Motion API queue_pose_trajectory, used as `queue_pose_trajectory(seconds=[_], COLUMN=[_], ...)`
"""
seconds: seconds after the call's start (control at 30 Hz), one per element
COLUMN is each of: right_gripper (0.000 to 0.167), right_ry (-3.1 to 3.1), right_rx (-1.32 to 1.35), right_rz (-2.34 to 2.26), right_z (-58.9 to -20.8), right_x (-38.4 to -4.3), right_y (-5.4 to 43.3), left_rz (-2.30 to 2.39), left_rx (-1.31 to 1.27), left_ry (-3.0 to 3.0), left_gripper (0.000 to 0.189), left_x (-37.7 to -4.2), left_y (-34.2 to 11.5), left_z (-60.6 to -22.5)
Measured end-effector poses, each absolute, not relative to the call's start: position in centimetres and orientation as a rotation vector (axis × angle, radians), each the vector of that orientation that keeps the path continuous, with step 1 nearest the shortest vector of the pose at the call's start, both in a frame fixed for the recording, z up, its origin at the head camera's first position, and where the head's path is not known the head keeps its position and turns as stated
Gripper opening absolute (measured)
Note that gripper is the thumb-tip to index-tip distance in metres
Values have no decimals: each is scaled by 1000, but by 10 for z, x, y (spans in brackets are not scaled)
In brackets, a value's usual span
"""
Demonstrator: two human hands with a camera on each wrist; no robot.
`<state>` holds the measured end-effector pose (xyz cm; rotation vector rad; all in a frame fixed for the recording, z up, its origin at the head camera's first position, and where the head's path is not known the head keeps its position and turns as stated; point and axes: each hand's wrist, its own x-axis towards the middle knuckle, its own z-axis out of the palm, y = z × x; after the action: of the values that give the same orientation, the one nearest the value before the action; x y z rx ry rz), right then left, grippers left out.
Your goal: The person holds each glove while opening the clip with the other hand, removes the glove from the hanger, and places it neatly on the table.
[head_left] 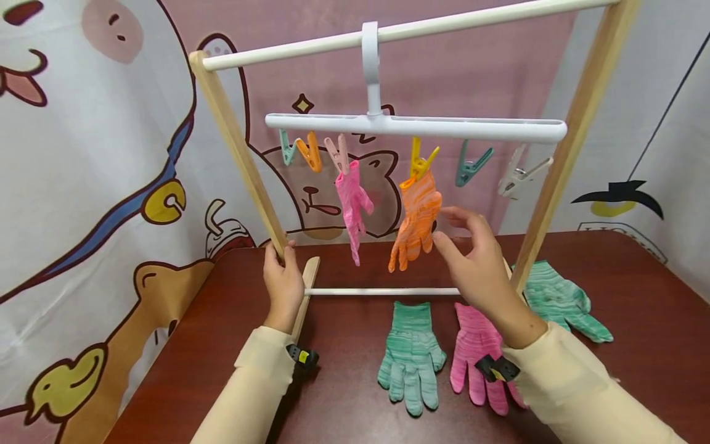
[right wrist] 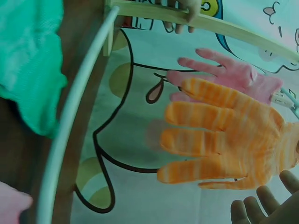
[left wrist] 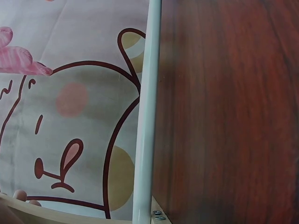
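Observation:
My left hand (head_left: 284, 285) grips the left wooden post (head_left: 241, 154) of a drying rack; in the right wrist view its fingers (right wrist: 189, 9) curl over that post. My right hand (head_left: 479, 271) is beside the orange glove (head_left: 417, 216), fingers spread and slightly bent, holding nothing. A yellow clothespin (head_left: 421, 161) holds the orange glove by its cuff. To its left a pink glove (head_left: 352, 200) hangs from a pale pink clothespin (head_left: 339, 154). Both clothespins are on a white hanger (head_left: 421, 126) hooked over the rack's top rod (head_left: 471, 23).
On the brown table (head_left: 344, 394) lie a green glove (head_left: 412, 351), another pink glove (head_left: 471, 345) partly behind my right wrist, and a second green glove (head_left: 566, 299) behind the right post (head_left: 571, 148). Other clothespins hang without gloves, including an orange one (head_left: 312, 153). A white lower rod (head_left: 383, 291) crosses the rack.

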<state>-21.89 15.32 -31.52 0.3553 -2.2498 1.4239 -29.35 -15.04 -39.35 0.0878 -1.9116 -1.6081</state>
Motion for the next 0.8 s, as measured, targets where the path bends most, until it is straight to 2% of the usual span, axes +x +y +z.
queue_pose_trajectory(seconds=[0.17, 0.4, 0.5, 0.8], right_gripper=[48, 58, 60, 44], right_ry=[-2243, -2237, -2227, -2047], right_rx=[351, 327, 318, 340], right_rz=[1524, 1653, 1718, 1858], right_z=[-301, -289, -286, -295], right_x=[-236, -257, -260, -262], right_y=[152, 147, 147, 140], left_rz=[-1614, -1636, -1626, -1625], left_rx=[65, 73, 69, 65], left_ry=[-1905, -1902, -1901, -1884], left_gripper=[31, 32, 32, 31], left_x=[-293, -269, -269, -268], left_y=[-152, -137, -137, -137], left_z=[-394, -365, -366, -365])
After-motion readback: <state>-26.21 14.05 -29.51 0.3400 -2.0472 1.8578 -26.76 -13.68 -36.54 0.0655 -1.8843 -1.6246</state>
